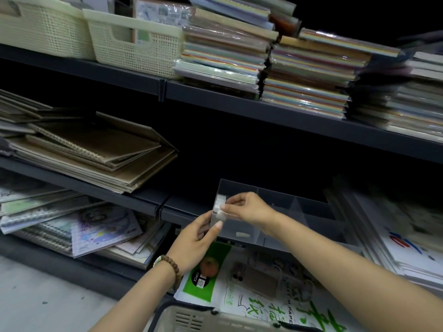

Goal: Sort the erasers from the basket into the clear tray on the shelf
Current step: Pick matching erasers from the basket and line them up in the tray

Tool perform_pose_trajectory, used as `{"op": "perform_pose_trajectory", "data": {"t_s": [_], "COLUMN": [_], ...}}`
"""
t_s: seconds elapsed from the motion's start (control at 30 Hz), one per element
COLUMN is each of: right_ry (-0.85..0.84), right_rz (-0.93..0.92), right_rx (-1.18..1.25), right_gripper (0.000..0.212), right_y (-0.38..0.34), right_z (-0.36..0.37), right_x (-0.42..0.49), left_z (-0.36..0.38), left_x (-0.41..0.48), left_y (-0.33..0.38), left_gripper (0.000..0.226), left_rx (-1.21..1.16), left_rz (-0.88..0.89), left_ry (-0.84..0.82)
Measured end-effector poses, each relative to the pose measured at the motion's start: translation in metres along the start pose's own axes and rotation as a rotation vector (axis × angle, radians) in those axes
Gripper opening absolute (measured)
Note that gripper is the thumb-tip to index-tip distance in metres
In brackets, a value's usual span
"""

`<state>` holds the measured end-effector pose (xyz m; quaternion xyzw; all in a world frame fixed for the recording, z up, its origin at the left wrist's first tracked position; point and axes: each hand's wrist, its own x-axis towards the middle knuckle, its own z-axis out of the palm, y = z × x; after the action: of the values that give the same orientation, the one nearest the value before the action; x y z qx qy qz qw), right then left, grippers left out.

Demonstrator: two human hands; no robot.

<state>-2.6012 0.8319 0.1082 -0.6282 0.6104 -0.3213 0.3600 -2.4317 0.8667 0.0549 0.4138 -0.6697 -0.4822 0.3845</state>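
The left hand [194, 240] and right hand [247, 207] have bare arms. The left wrist wears a bracelet [173, 268] of round brown beads beside a pale band [157, 260].

Dark shelf [187, 208], clear tray [316, 212], brown notebooks [96, 152]

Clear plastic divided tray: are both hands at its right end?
No, left hand and right hand are both at the tray's left end.

The green-and-white paper pack [230, 300] reads "20PCS" and, partly, "PAPE".
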Motion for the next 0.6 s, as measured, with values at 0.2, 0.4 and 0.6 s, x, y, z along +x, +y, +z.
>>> {"op": "perform_pose_trajectory", "data": {"t_s": [0.2, 0.4, 0.6], "right_ry": [-0.016, -0.089, -0.098], "right_rz": [0.126, 0.259, 0.154], "right_rx": [-0.014, -0.248, -0.152], "right_gripper": [0.04, 0.049, 0.041], "right_y": [-0.003, -0.011, -0.014], "right_z": [-0.002, -0.005, -0.006], "right_x": [0.005, 0.009, -0.002], "left_z": [-0.001, -0.001, -0.002], "left_x": [0.001, 0.0, -0.001], "left_y": [-0.001, 0.0, -0.002], "left_gripper": [0.077, 0.074, 0.066], "left_rx": [-0.02, -0.033, -0.001], "left_rz": [-0.011, 0.0, -0.004], "left_ry": [0.002, -0.024, -0.023]}}
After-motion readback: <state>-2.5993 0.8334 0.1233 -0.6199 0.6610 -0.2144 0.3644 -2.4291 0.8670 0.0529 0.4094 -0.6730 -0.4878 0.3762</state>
